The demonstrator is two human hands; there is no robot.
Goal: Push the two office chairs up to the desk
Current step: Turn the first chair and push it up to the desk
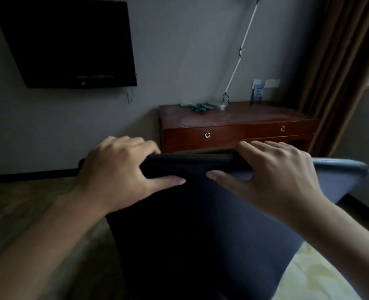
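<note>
One chair (196, 224) is in view, seen from behind; its dark blue fabric back fills the lower middle of the picture. Beyond it stands one reddish wooden desk (233, 120) against the grey wall, with two drawers, each bearing one ring pull (207, 134). The top edge of the chair's back sits just in front of the desk's drawer front; whether the two touch cannot be told from this angle.

Two bare hands grip that top edge. The left hand (118, 169) lies nearer the chair's left corner, its four fingers curled over the far side of the edge and its thumb stretched flat along the near face, pointing right. The right hand (272, 172) lies right of the middle, fingers likewise draped over the top, thumb pressed to the near face and pointing left. The two thumb tips are near each other but apart. Both forearms reach forward from the lower corners, wrists fairly straight.

On the desk stands one white lamp (239, 53) with a slanting arm, and left of its base lies something green, perhaps gloves (202, 107). One dark television (71, 42) hangs on the wall left of the desk.
</note>
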